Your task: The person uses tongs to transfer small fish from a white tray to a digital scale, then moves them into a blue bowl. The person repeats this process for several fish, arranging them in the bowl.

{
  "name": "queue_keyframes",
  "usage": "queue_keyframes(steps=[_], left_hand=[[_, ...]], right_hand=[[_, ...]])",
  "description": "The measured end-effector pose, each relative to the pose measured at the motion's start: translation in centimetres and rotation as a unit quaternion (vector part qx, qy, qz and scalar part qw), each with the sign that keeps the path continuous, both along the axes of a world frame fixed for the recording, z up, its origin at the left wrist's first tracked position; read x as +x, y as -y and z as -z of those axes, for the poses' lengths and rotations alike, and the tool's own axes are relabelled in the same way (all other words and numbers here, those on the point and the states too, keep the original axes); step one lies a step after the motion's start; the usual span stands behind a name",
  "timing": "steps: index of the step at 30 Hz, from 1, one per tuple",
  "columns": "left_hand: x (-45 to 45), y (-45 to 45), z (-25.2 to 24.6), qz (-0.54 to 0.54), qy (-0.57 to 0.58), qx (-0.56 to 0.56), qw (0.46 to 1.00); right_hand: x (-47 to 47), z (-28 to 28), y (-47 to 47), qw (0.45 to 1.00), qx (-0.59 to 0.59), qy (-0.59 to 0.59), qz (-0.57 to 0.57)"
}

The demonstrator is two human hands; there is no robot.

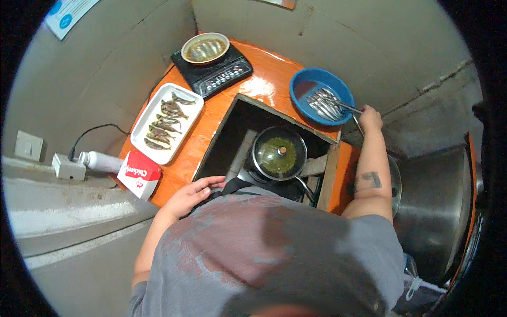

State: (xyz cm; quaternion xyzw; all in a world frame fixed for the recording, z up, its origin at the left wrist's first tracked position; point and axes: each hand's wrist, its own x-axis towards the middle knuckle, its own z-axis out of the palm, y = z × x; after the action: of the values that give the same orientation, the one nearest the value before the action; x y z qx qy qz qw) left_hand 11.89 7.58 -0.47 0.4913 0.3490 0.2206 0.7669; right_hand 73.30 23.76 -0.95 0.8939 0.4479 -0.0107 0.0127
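My right hand [371, 117] grips the handle end of metal tongs [349, 106] at the rim of a blue plastic basin [296, 89]. Small silvery raw fish [324, 104] lie in the basin, and the tongs' tips reach in among them. My left hand [195, 195] holds nothing and rests at the table's front edge by my waist, thumb and fingers apart. Before me, a pan with a glass lid [279, 153] sits on a stove in the table's cutout. Greenish contents show through the lid, and its handle [305, 188] points towards my body.
A white tray [141, 137] carries several browned fish [163, 123]. Behind it, a black induction cooker [220, 77] bears a round pan [188, 58] of fish in oil. A red-and-white carton [140, 175] and white bottle [101, 160] lie left. A large metal pot [431, 210] stands right.
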Motion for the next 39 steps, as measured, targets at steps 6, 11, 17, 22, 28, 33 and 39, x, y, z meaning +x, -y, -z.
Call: queue_keyframes(steps=[6, 11, 17, 22, 28, 33, 39], left_hand=[[-0.5, 0.2, 0.7, 0.007, 0.008, -0.015, 1.000], [-0.8, 0.2, 0.9, 0.009, 0.018, -0.003, 1.000], [-1.6, 0.4, 1.3, 0.020, 0.002, 0.032, 0.999], [-2.0, 0.9, 1.8, 0.014, 0.003, 0.042, 0.999], [-3.3, 2.8, 2.2, -0.008, -0.003, 0.046, 0.999], [-5.3, 5.2, 2.1, -0.046, -0.008, 0.048, 0.998], [-7.3, 8.3, 2.2, -0.131, 0.018, 0.009, 0.991]], right_hand=[[2.1, 2.0, 1.3, 0.992, 0.113, -0.046, -0.017], [3.2, 5.1, 2.4, 0.988, 0.143, -0.050, -0.030], [-5.9, 6.6, 2.4, 0.812, 0.274, -0.515, 0.004], [-22.5, 8.5, 2.5, 0.696, 0.105, -0.703, -0.099], [-38.6, 8.8, -0.9, 0.840, 0.086, -0.371, -0.387], [-46.4, 8.4, -3.0, 0.860, 0.059, -0.308, -0.403], [-50.0, 9.0, -5.5, 0.878, 0.034, -0.268, -0.395]])
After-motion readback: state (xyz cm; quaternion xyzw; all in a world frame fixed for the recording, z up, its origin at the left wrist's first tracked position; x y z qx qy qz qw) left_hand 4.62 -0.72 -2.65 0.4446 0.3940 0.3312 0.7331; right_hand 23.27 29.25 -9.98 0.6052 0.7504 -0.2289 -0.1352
